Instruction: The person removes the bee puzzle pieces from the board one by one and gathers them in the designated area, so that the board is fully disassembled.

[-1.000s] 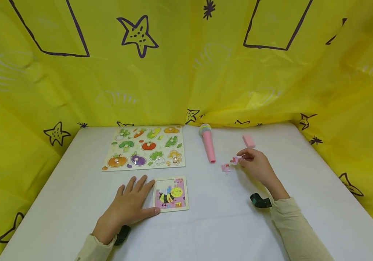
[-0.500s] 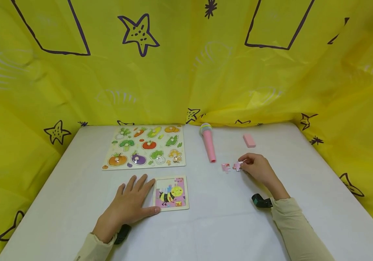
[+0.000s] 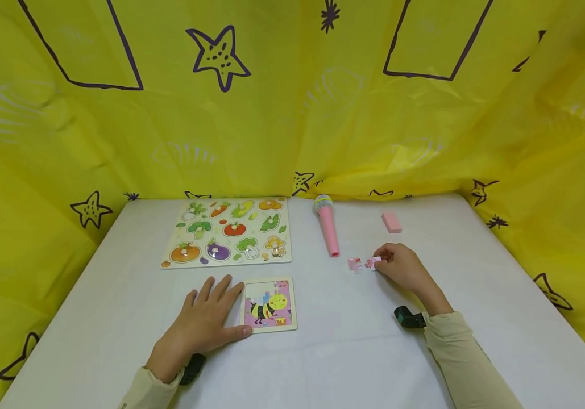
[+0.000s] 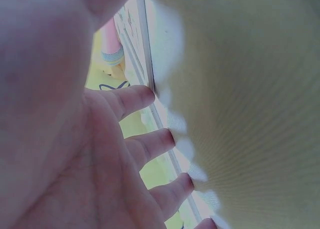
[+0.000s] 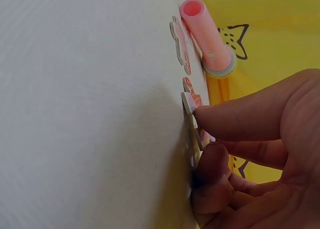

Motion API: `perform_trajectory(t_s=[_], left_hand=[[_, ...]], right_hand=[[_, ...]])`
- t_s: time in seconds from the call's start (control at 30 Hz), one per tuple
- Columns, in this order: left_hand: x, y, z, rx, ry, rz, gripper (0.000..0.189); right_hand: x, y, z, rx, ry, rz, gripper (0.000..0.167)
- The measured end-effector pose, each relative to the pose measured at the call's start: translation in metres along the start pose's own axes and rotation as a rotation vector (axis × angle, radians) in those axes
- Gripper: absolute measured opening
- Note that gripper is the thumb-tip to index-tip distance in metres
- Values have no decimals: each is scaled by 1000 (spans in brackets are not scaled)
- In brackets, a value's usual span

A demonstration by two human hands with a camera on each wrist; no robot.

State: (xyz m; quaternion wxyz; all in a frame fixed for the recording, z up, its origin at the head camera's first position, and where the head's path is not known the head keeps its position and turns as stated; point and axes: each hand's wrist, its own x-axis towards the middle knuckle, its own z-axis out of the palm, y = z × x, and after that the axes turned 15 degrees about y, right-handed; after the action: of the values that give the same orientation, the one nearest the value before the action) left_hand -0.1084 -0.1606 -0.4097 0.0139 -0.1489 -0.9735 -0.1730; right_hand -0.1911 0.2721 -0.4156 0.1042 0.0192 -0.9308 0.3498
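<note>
My right hand (image 3: 406, 271) pinches a small pink jigsaw piece (image 3: 372, 263) between thumb and fingers, low over the white table. In the right wrist view that jigsaw piece (image 5: 192, 106) is tilted against the surface. Just left of it lies another pink jigsaw piece (image 3: 355, 264), apart from the held one. My left hand (image 3: 204, 318) rests with fingers spread, index finger and thumb at the left edge of a framed bee puzzle (image 3: 294, 304). A pale gap shows at the bee puzzle's upper left. In the left wrist view, the left hand's fingers (image 4: 150, 146) are extended.
Behind the bee puzzle lies a vegetable peg board (image 3: 231, 241). A pink toy microphone (image 3: 328, 227) lies right of the board. Farther right is a pink block (image 3: 391, 222). Yellow cloth (image 3: 272, 125) with drawn starfish hangs along the table's back and sides.
My right hand has come slightly nearer to me, and the pinched jigsaw piece has turned and shifted right, away from the loose piece. My left hand has stayed by the bee puzzle.
</note>
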Motion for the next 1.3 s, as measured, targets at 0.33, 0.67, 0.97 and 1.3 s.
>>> perform_trajectory(t_s=[0.33,0.67,0.97,1.3], left_hand=[[1,-2,-2,-3,9,-1,96],[0,-4,-3,-10,18,1,96],[0,-3,-1,-20,13,0,95],[0,0,-2,-23,-3,-17,94]], right_hand=[[4,-2,2,-16,28,-72,17],[6,-6,1,-13,23,-62,21],[4,-9,2,12,53,-46,23],[-3,-52,23,146,55,-117,17]])
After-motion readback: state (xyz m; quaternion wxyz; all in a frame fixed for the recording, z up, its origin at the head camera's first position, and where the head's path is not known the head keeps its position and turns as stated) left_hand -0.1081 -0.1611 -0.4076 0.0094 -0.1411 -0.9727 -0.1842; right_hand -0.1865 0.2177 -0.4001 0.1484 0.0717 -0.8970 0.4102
